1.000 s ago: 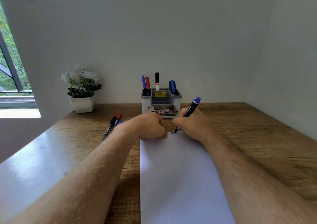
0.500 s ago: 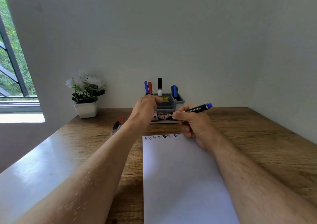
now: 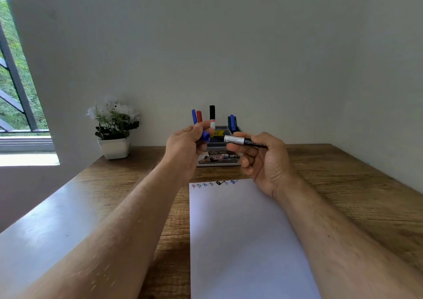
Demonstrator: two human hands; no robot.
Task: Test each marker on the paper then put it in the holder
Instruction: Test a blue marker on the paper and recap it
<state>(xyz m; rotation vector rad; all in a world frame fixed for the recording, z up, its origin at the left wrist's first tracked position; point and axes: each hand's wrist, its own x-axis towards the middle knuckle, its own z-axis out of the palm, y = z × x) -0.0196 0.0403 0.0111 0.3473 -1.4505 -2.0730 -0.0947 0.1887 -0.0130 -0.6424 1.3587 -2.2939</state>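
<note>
From the head camera, both hands are raised above a brown wooden table (image 3: 343,184), in front of a grey and white plastic marker holder (image 3: 218,159) that stands near the white wall. The left hand (image 3: 186,146) has its fingers curled round a blue marker cap (image 3: 205,136), which pokes out from the fingertips. The right hand (image 3: 263,159) pinches a black-barrelled marker with a white label band (image 3: 242,141) between thumb and fingers, held roughly level and pointing left toward the cap; the two are near but apart. A white sheet of paper (image 3: 240,241) lies on the table below the hands, with a row of small blue, red and black test scribbles (image 3: 215,183) along its far edge. Blue, red, black and dark green markers stand upright in the holder. A white potted plant with pale flowers (image 3: 113,127) sits left of it.
</note>
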